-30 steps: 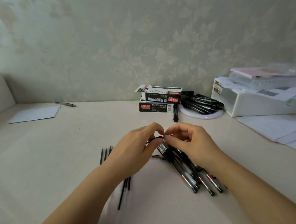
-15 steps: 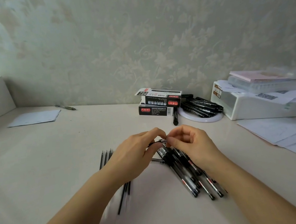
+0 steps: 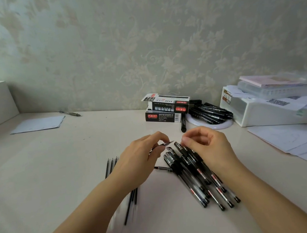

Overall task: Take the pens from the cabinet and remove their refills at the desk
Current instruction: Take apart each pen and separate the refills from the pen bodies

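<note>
Well along, by the look of it, but not finished. Pens (image 3: 199, 176) already out of the cabinet and heaped on the desk (image 3: 38, 170), pale and wide. Left of the heap, several thin dark refills (image 3: 130, 205) laid side by side, partly hidden under the left forearm: taken as the ones already pulled. Whether the pens in the heap still carry refills cannot be told; red and dark lines show inside some clear barrels, so probably a good many left to do. Behind the heap, two pen boxes (image 3: 165, 113) stacked, one with its flap up, and right of them a second bunch of black pens (image 3: 211, 113) on a white round plate (image 3: 208, 127), likely still waiting.

Left hand (image 3: 137, 165) just left of the heap's far end, thumb and forefinger pinching one slim dark piece (image 3: 164, 144) with a pale tip pointing right; pen part or refill, too small to tell. Other fingers curled loosely below.

Right hand (image 3: 209, 148) above the heap's far end, near the left hand but apart from it. Fingers bent inward toward the thumb, fingertips at the top of the heap; anything pinched there not visible, so grip cannot be told.
</note>
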`<control>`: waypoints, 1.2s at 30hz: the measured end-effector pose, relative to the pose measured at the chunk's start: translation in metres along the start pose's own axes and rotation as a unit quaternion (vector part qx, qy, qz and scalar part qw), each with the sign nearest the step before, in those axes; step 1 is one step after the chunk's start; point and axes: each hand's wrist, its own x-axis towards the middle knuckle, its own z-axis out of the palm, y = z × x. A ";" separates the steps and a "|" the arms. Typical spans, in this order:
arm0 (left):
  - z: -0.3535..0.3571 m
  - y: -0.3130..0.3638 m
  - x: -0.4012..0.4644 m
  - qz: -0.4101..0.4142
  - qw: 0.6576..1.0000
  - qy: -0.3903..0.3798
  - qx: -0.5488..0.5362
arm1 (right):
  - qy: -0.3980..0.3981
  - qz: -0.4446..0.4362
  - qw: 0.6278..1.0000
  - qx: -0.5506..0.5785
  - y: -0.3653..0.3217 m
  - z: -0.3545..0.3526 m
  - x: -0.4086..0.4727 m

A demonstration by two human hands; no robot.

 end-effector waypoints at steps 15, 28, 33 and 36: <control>0.005 -0.009 0.002 -0.049 0.999 0.006 -0.011 | -0.231 -0.217 0.860 -0.399 0.005 0.023 -0.015; 0.014 0.004 0.004 -0.020 0.978 0.035 -0.203 | -0.054 0.032 0.996 0.057 -0.010 0.013 -0.010; 0.015 0.008 0.003 0.014 0.985 0.038 -0.171 | -0.046 0.108 0.983 0.142 -0.006 0.017 -0.009; 0.013 0.006 0.002 0.006 0.992 0.024 -0.125 | 0.015 0.111 0.964 0.240 -0.008 0.011 -0.001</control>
